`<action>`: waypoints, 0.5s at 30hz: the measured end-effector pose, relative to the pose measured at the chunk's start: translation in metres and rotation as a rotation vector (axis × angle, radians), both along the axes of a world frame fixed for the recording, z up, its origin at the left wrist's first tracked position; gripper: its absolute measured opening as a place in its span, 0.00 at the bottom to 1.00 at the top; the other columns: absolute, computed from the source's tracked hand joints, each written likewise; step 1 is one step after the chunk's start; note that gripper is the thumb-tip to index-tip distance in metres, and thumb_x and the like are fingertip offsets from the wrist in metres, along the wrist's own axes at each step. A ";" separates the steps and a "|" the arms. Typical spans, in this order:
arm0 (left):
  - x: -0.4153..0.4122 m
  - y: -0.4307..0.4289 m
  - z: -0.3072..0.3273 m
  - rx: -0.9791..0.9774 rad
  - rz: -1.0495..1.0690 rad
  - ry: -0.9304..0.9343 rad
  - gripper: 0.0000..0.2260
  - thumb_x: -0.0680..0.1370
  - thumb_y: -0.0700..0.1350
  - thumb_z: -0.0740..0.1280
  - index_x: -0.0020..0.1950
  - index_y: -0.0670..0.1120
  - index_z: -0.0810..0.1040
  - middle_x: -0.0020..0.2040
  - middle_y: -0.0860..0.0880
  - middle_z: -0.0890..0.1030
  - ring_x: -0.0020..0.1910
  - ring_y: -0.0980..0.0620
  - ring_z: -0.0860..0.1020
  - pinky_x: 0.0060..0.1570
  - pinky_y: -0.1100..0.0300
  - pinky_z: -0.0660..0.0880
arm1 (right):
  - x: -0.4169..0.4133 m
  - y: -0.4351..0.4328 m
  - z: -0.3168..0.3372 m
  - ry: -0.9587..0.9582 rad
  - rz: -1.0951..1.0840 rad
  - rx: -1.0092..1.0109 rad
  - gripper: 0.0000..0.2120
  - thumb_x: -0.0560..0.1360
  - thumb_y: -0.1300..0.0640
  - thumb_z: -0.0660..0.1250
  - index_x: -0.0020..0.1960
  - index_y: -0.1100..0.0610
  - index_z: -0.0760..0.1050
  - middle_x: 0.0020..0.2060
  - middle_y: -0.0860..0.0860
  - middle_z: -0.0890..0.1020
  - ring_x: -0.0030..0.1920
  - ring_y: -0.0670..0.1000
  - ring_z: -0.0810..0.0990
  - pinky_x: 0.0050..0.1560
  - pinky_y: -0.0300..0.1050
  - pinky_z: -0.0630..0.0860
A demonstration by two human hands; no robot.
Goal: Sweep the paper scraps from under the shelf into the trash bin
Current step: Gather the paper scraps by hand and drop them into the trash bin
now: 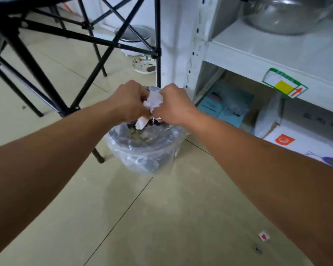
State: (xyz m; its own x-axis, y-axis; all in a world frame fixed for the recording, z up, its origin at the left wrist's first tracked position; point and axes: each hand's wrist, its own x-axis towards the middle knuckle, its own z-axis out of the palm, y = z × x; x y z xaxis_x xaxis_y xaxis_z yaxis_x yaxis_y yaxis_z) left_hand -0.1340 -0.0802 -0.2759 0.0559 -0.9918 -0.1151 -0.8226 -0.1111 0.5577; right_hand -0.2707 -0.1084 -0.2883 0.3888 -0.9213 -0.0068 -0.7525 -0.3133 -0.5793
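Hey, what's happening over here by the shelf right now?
A person holds a wad of crumpled paper scraps between the left hand and right hand, right above the bag-lined trash bin beside the white shelf. The wad hasn't dropped in. One small scrap lies on the floor nearby.

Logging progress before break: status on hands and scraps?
Left hand and right hand both clutch crumpled paper above lined trash bin. One scrap left on floor. Nothing blocking.
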 end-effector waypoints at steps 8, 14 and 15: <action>0.013 -0.019 -0.016 0.226 0.005 0.053 0.26 0.69 0.36 0.77 0.66 0.38 0.76 0.57 0.40 0.82 0.46 0.43 0.84 0.50 0.50 0.82 | 0.005 -0.022 -0.021 0.261 0.240 0.201 0.21 0.65 0.61 0.72 0.58 0.60 0.76 0.47 0.58 0.84 0.46 0.57 0.84 0.44 0.51 0.83; 0.003 -0.020 -0.010 0.102 0.014 -0.037 0.08 0.68 0.32 0.71 0.46 0.38 0.84 0.38 0.40 0.86 0.36 0.44 0.86 0.43 0.46 0.83 | -0.011 -0.022 -0.011 0.026 0.081 0.114 0.09 0.68 0.67 0.69 0.46 0.60 0.84 0.44 0.55 0.86 0.46 0.54 0.84 0.50 0.48 0.82; -0.002 -0.018 -0.007 0.076 -0.014 -0.093 0.07 0.68 0.33 0.69 0.42 0.39 0.85 0.35 0.42 0.86 0.35 0.46 0.86 0.42 0.47 0.84 | -0.019 -0.020 -0.009 -0.050 0.036 0.107 0.09 0.68 0.67 0.69 0.43 0.58 0.85 0.40 0.52 0.86 0.42 0.51 0.85 0.48 0.47 0.83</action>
State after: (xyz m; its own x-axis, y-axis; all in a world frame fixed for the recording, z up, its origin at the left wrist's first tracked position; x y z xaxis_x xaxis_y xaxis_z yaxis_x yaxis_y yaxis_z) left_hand -0.1357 -0.0983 -0.2832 0.0558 -0.9811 -0.1850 -0.8721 -0.1381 0.4693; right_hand -0.2895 -0.1282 -0.2972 0.4236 -0.9020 -0.0837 -0.7113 -0.2740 -0.6473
